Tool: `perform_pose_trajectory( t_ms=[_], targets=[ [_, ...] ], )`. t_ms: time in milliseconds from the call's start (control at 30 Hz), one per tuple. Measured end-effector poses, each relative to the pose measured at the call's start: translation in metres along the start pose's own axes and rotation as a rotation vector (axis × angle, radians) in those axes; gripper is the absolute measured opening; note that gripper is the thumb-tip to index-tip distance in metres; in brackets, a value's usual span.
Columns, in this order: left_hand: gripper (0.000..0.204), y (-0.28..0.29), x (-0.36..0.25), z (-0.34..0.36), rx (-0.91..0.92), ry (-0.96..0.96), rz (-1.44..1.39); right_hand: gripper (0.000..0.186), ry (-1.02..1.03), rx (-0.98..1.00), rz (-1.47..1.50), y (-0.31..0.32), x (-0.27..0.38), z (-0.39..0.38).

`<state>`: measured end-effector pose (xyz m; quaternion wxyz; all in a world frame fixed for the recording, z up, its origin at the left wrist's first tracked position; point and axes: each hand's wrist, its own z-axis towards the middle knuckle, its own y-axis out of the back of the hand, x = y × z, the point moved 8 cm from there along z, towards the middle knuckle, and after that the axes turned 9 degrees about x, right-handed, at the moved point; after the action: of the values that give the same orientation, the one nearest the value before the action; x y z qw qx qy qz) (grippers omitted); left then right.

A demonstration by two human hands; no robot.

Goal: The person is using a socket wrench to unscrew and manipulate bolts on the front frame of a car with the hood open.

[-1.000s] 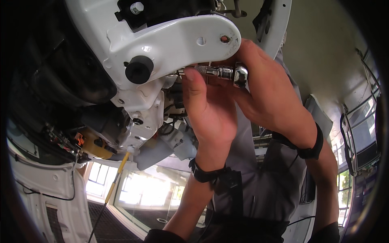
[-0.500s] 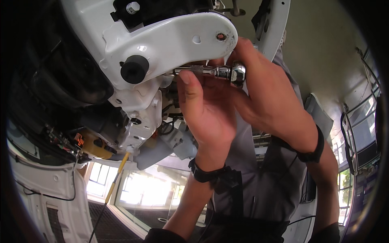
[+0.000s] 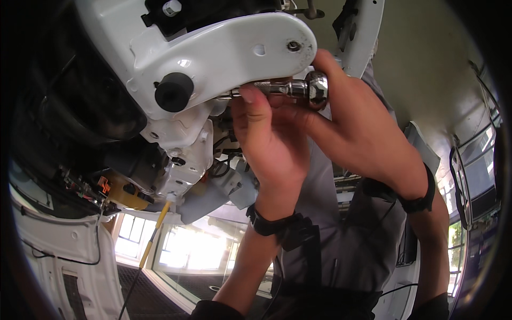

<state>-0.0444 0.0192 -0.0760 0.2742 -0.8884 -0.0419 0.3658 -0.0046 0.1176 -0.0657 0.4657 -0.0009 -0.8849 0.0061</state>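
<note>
My left hand (image 3: 266, 138) is closed around a chrome socket extension (image 3: 288, 87), with its thumb on the shaft just under a white metal bracket (image 3: 234, 45). My right hand (image 3: 362, 128) grips the tool's chrome ratchet head (image 3: 318, 88) at the right end, fingers reaching behind it. A round black rubber bumper (image 3: 173, 92) sits on the bracket left of the tool. The far tip of the extension is hidden under the bracket.
Black housings (image 3: 85, 96), a lower white bracket (image 3: 181, 160), cables and a yellow-sleeved strut (image 3: 160, 221) fill the left side. A white panel (image 3: 69, 234) is at lower left. Grey-clad legs (image 3: 341, 250) show behind my forearms, with windows and metal framing at the edges.
The tool and my right hand have shifted slightly upward, and the right wrist has moved a little rightward. My left thumb stays on the shaft. The bracket appears slightly higher and further left.
</note>
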Motion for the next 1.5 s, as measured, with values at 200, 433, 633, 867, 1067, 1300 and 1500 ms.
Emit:
perform_pose_trajectory(
  t_ms=[200, 433, 633, 867, 1067, 1300, 1500],
  targets=[
    [0.037, 0.000, -0.004, 0.000, 0.017, -0.030, 0.005, 0.040, 0.314, -0.300, -0.351, 0.020, 0.030, -0.006],
    [0.041, 0.010, -0.009, -0.005, 0.016, 0.012, 0.107, 0.051, -0.141, 0.204, 0.459, -0.010, 0.001, -0.004],
    [0.044, 0.008, -0.003, -0.001, -0.071, -0.032, -0.003, 0.053, 0.177, -0.161, -0.230, 0.012, 0.013, -0.002],
    [0.049, 0.012, -0.009, -0.001, -0.031, -0.014, 0.064, 0.057, -0.064, 0.154, 0.378, -0.005, -0.003, 0.004],
    [0.041, 0.000, -0.008, -0.003, -0.048, 0.015, 0.122, 0.059, -0.048, 0.091, 0.402, -0.006, -0.008, 0.007],
    [0.037, 0.005, -0.007, -0.006, -0.152, -0.030, 0.130, 0.054, 0.131, -0.113, -0.029, 0.009, 0.003, 0.009],
    [0.033, 0.002, -0.009, -0.007, -0.166, 0.018, -0.015, 0.046, -0.165, 0.192, 0.445, 0.009, 0.009, 0.009]
  ],
)
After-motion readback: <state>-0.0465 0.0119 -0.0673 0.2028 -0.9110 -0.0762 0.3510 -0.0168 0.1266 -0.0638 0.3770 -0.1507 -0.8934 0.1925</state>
